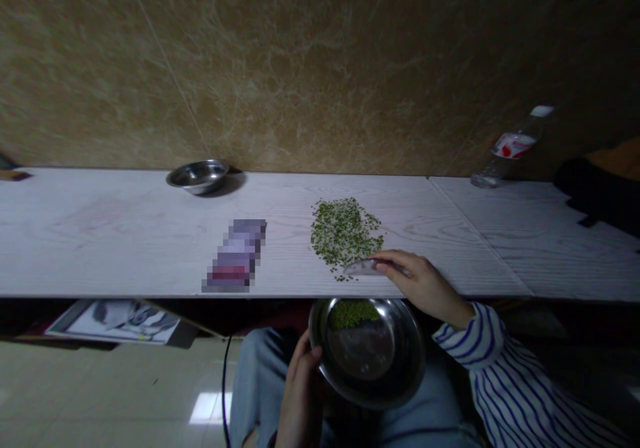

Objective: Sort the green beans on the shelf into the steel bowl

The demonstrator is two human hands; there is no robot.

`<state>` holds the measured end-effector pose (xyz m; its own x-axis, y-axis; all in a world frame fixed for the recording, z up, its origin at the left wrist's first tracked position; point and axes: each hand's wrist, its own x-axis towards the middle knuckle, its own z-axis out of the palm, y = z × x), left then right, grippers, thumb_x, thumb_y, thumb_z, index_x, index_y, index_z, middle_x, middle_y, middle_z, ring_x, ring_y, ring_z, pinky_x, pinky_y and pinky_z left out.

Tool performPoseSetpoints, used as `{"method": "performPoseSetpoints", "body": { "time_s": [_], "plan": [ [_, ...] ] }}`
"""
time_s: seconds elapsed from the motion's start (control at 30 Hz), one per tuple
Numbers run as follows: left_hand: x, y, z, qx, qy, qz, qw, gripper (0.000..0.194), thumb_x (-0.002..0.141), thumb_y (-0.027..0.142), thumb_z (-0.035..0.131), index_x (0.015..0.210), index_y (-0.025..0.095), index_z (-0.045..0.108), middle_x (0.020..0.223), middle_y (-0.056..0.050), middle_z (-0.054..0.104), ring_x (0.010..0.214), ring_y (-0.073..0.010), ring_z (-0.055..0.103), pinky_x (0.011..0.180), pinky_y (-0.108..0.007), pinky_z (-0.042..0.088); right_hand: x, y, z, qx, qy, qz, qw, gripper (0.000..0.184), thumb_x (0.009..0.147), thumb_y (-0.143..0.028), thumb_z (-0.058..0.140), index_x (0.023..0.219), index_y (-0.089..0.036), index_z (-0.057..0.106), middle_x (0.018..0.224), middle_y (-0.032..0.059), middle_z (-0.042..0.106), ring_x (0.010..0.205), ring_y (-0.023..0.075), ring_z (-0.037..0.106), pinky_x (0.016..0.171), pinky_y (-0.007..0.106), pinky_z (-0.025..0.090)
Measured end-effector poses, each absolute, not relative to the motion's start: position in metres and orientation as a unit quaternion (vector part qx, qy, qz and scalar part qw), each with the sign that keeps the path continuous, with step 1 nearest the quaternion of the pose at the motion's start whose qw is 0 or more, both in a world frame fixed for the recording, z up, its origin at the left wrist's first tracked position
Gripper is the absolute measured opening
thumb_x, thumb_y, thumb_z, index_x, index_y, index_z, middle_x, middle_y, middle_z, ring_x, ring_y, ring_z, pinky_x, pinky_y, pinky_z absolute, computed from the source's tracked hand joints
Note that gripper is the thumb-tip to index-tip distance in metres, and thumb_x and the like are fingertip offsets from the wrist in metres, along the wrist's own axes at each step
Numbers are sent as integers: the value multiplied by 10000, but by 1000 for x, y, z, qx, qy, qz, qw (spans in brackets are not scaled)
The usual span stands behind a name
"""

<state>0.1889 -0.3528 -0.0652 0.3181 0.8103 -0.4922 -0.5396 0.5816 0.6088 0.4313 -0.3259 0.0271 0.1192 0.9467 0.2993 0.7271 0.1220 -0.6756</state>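
Note:
My left hand (303, 375) grips the left rim of a steel bowl (400, 368), held just below the table's front edge and over the lap. Small green beans (355, 313), like mung beans, lie along the side of the bowl nearest the table. On the tabletop, more green beans (343, 228) are spread in a loose patch. My right hand (417, 281) pinches a thin translucent scraper-like piece (361, 267), its long edge against the tabletop at the near side of the patch. Its exact kind is unclear.
A second steel bowl (197, 177) stands by the wall at the left. A blurred-out flat object (235, 256) lies left of the beans. A plastic bottle (513, 148) stands back right, near a dark bag-like thing (600, 198). Below the white table (100, 235) is an open drawer (120, 321).

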Motion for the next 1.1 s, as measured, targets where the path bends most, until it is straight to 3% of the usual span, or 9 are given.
{"method": "performPoseSetpoints", "body": {
  "time_s": [0.6,1.1],
  "plan": [
    [191,-355,-62,159,396,434,793,511,761,337,707,1257,214,697,1213,-104,741,1256,-350,587,1074,-450,409,447,-334,22,-679,-599,96,413,234,911,-312,562,1048,-229,733,1056,55,781,994,226,727,913,350,575],
    [187,-355,-57,171,389,413,805,536,803,356,699,1325,245,660,1248,-96,732,1255,-330,591,1073,-430,420,447,-335,21,-681,-599,121,404,241,925,-330,563,1068,-229,729,1084,57,775,1003,226,721,927,368,576]
  ]
}}
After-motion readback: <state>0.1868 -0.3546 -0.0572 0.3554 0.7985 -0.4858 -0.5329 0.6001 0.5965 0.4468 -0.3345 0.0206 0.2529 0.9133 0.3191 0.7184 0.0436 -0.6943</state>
